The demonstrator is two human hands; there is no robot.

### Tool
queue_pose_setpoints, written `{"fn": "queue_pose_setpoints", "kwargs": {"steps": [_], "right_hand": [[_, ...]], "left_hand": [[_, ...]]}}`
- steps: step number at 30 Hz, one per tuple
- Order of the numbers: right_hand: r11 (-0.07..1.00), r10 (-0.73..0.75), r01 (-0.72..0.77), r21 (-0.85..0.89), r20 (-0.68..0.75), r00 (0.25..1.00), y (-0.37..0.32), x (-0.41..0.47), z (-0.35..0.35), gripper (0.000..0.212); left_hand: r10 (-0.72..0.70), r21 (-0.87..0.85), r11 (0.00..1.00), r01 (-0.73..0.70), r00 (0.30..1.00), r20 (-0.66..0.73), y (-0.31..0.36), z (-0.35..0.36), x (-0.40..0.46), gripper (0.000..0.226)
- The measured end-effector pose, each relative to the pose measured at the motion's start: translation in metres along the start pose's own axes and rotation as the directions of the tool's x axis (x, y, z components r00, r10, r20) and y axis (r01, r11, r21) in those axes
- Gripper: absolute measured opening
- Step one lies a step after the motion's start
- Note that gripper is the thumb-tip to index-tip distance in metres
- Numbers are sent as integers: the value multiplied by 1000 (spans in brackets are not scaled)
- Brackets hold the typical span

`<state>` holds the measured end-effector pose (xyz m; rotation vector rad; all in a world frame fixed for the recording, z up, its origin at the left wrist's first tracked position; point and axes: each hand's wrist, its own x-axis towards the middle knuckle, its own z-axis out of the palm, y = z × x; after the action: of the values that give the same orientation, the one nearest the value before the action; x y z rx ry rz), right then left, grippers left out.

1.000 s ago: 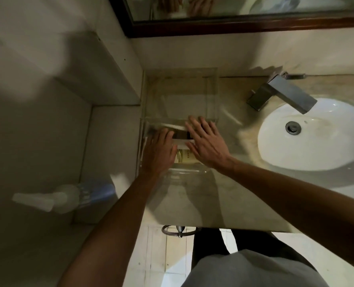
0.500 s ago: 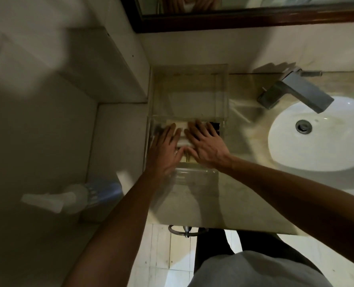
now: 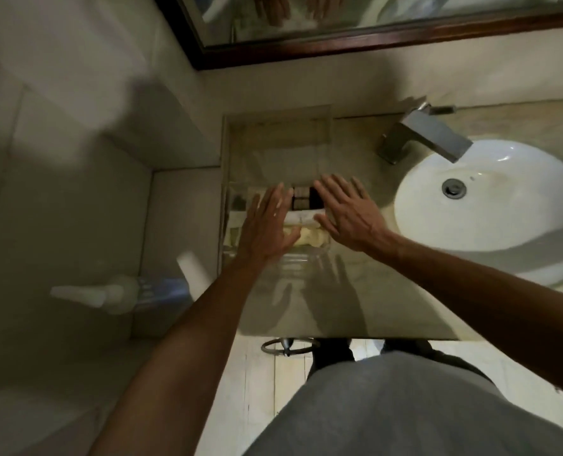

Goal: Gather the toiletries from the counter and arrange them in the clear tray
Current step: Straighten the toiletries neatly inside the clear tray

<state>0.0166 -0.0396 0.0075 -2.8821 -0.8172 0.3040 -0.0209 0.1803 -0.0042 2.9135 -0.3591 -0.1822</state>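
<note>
A clear tray stands on the counter's left end, against the side wall. Inside it lie small toiletries: dark little boxes, a white tube lying crosswise and a pale yellowish packet. My left hand hovers flat above the tray's left half, fingers spread, holding nothing. My right hand is spread flat over the tray's right edge, also with nothing in it. The hands are apart and the toiletries show between them. What lies under the palms is hidden.
A taller clear box stands behind the tray by the back wall. A white basin with a steel tap fills the right. A dark-framed mirror hangs above. A blue spray bottle sits low at left, off the counter.
Both hands have lifted and drawn apart from pressing side by side on the tray's contents. The toiletries between them have become visible. The camera has shifted a little.
</note>
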Motion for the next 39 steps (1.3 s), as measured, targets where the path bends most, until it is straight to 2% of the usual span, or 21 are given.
{"fn": "queue_pose_setpoints", "kwargs": {"steps": [2, 6, 13, 16, 20, 23, 25, 27, 30, 32, 35, 39], "right_hand": [[999, 39, -39, -4, -28, 999, 23, -21, -8, 70], [989, 147, -146, 16, -81, 986, 81, -73, -18, 67], [918, 396, -391, 67, -127, 909, 217, -201, -24, 64], [847, 531, -522, 99, -126, 838, 275, -263, -24, 64], [721, 693, -677, 152, -160, 703, 341, -347, -15, 65], [573, 819, -805, 155, -132, 558, 375, -408, -4, 65], [518, 855, -848, 116, -32, 518, 385, -440, 7, 62], [511, 849, -853, 103, 95, 520, 388, -463, 21, 57], [477, 823, -836, 270, 198, 533, 383, -475, 41, 46], [485, 816, -806, 338, 157, 557, 385, -474, 45, 36], [601, 745, -726, 335, 94, 660, 397, -466, 52, 34], [729, 624, -615, 303, 78, 778, 401, -453, 51, 30]], "left_hand": [[57, 37, 998, -57, 998, -8, 35, 1, 9, 81], [187, 4, 982, -187, 982, -20, 130, 9, 38, 82], [322, -59, 944, -323, 946, -30, 324, 44, 91, 77], [374, -60, 926, -373, 927, 11, 399, 63, 107, 79], [448, -112, 892, -437, 889, 92, 490, 91, 125, 76], [595, -99, 803, -588, 782, 186, 556, 108, 134, 78], [685, -54, 716, -696, 686, 245, 590, 119, 141, 78], [756, -51, 625, -779, 587, 290, 618, 132, 145, 70], [765, -5, 550, -835, 501, 404, 634, 146, 143, 52], [759, 22, 547, -837, 507, 408, 633, 151, 144, 42], [742, 25, 581, -814, 541, 396, 619, 152, 144, 36], [698, -5, 658, -753, 608, 378, 590, 148, 133, 36]]}}
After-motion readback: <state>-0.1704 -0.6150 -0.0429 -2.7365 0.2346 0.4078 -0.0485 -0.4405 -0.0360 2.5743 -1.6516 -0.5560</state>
